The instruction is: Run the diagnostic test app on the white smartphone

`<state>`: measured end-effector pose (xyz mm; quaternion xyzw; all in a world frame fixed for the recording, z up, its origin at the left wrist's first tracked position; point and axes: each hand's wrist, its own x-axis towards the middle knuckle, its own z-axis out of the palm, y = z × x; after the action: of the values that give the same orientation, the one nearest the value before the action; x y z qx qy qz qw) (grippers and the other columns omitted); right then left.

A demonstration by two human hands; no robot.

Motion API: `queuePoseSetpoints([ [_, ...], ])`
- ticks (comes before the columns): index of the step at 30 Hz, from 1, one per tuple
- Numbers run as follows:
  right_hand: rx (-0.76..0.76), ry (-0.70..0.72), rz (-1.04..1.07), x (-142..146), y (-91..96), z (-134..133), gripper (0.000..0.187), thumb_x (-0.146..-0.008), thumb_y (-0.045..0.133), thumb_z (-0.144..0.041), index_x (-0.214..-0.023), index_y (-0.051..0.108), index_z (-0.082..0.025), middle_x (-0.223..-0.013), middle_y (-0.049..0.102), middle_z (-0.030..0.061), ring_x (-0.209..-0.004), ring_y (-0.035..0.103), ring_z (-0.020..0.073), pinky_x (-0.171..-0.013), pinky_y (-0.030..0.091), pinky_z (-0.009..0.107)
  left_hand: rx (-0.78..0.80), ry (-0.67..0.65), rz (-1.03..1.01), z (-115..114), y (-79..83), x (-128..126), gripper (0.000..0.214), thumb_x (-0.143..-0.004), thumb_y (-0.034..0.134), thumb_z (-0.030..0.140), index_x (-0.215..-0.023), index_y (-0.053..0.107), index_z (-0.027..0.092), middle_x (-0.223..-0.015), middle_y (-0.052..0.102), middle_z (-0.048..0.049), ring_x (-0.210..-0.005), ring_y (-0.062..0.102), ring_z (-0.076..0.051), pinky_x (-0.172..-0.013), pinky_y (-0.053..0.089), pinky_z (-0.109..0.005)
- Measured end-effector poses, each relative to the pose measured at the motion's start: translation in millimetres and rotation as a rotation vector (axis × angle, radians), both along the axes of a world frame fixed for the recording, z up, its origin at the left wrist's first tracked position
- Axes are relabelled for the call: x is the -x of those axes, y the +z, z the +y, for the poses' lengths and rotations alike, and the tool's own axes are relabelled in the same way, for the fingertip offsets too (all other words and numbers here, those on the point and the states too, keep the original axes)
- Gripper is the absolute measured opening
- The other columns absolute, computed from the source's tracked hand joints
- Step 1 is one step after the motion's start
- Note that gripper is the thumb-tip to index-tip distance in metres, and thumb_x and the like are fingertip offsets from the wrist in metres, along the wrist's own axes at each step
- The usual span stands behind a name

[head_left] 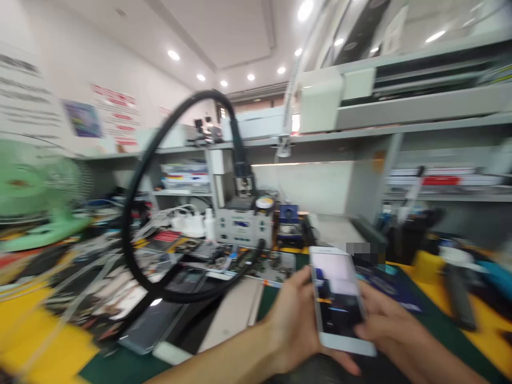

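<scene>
A white smartphone (335,314) with a lit screen is held upright, slightly tilted, between both hands. My left hand (294,314) wraps its left side from behind, with fingertips showing below the lower edge. My right hand (386,320) grips the right side, its thumb over the lower right of the screen. Motion blur hides fine detail on the display. Under the hands lies a dark green mat (452,341). Left of my left hand are a pale flat panel (232,314) and a dark phone-like slab (150,325).
A hot-air rework station (244,226) stands at the back, its thick black hose (130,213) looping forward. Loose phone parts crowd the left bench beside a green fan (48,186). Grey shelving (366,176) runs behind. A yellow object (427,269) sits at the right.
</scene>
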<state>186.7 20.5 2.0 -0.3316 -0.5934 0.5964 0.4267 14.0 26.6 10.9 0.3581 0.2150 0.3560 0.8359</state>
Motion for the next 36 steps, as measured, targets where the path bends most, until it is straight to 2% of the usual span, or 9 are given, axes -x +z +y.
queuePoseSetpoints([
  [1, 0.098, 0.051, 0.038, 0.2, 6.3, -4.0, 0.056, -0.068, 0.058, -0.021, -0.125, 0.057, -0.020, -0.092, 0.070, 0.0064, -0.074, 0.067, 0.0237, -0.062, 0.050, 0.031, 0.018, 0.004, -0.025, -2.7, 2.0, -0.6, 0.075, -0.091, 0.029, 0.065, -0.125, 0.065, 0.010, -0.103, 0.066, -0.0188, -0.076, 0.065, -0.028, -0.053, 0.055, -0.040],
  [3, 0.166, 0.064, 0.063, 2.0, 16.2, -7.5, 0.063, -0.063, 0.059, -0.015, -0.125, 0.055, -0.020, -0.091, 0.069, 0.0032, -0.070, 0.063, 0.0199, -0.062, 0.047, 0.028, 0.042, 0.008, -0.068, -6.0, 5.5, -1.0, 0.063, -0.094, 0.036, 0.060, -0.124, 0.064, 0.014, -0.091, 0.065, -0.0112, -0.074, 0.064, -0.023, -0.052, 0.056, -0.033],
  [6, 0.163, -0.011, 0.065, 4.6, 21.5, -5.7, 0.061, -0.057, 0.059, -0.008, -0.118, 0.058, -0.019, -0.088, 0.067, 0.0011, -0.076, 0.061, 0.0177, -0.063, 0.046, 0.024, 0.103, 0.055, -0.020, -7.8, 6.3, -1.7, 0.057, -0.094, 0.043, 0.056, -0.125, 0.063, 0.012, -0.080, 0.065, -0.0095, -0.068, 0.064, -0.024, -0.048, 0.056, -0.033],
  [10, 0.229, 0.028, 0.082, 5.0, 21.3, -4.8, 0.065, -0.057, 0.059, -0.010, -0.121, 0.056, -0.021, -0.087, 0.065, -0.0007, -0.057, 0.056, 0.0141, -0.055, 0.048, 0.026, 0.119, 0.057, -0.020, -9.5, 2.6, -4.1, 0.056, -0.093, 0.048, 0.054, -0.134, 0.055, 0.016, -0.076, 0.065, -0.0068, -0.067, 0.064, -0.026, -0.049, 0.057, -0.036],
  [12, 0.251, 0.022, 0.092, 4.7, 21.5, -5.3, 0.067, -0.057, 0.059, -0.009, -0.123, 0.056, -0.022, -0.088, 0.066, -0.0006, -0.057, 0.056, 0.0142, -0.055, 0.049, 0.026, 0.114, 0.052, -0.013, -9.6, 1.6, -4.7, 0.055, -0.093, 0.048, 0.051, -0.136, 0.053, 0.018, -0.075, 0.065, -0.0058, -0.067, 0.064, -0.027, -0.050, 0.057, -0.037],
  [18, 0.255, 0.004, 0.114, 2.8, 23.8, -4.9, 0.061, -0.060, 0.054, -0.010, -0.120, 0.061, -0.020, -0.092, 0.067, 0.0009, -0.064, 0.057, 0.0162, -0.053, 0.046, 0.025, 0.109, 0.094, 0.007, -11.8, 5.2, -6.0, 0.052, -0.093, 0.051, 0.052, -0.131, 0.058, 0.017, -0.074, 0.063, -0.0047, -0.066, 0.064, -0.025, -0.048, 0.056, -0.036],
  [27, 0.222, 0.055, 0.038, 1.0, 23.7, -2.0, 0.068, -0.053, 0.063, -0.004, -0.119, 0.057, -0.021, -0.091, 0.067, -0.0005, -0.071, 0.059, 0.0174, -0.058, 0.045, 0.024, 0.122, 0.141, 0.032, -13.5, 6.2, -7.4, 0.058, -0.090, 0.053, 0.058, -0.133, 0.057, 0.019, -0.076, 0.066, -0.0054, -0.063, 0.063, -0.024, -0.045, 0.056, -0.034],
  [31, 0.214, 0.075, 0.043, 0.2, 22.2, -1.4, 0.069, -0.054, 0.063, -0.003, -0.120, 0.057, -0.021, -0.089, 0.068, -0.0011, -0.069, 0.059, 0.0167, -0.057, 0.043, 0.023, 0.122, 0.107, 0.025, -12.4, 5.9, -5.8, 0.058, -0.092, 0.052, 0.052, -0.140, 0.050, 0.020, -0.078, 0.068, -0.0060, -0.064, 0.064, -0.024, -0.046, 0.055, -0.034],
  [36, 0.215, 0.058, 0.037, 1.1, 24.5, -2.2, 0.069, -0.053, 0.062, -0.002, -0.120, 0.058, -0.019, -0.089, 0.067, -0.0003, -0.070, 0.058, 0.0160, -0.056, 0.043, 0.023, 0.094, 0.112, 0.040, -13.1, 5.7, -6.2, 0.061, -0.092, 0.050, 0.057, -0.142, 0.047, 0.023, -0.073, 0.066, -0.0034, -0.065, 0.065, -0.026, -0.046, 0.055, -0.035],
])
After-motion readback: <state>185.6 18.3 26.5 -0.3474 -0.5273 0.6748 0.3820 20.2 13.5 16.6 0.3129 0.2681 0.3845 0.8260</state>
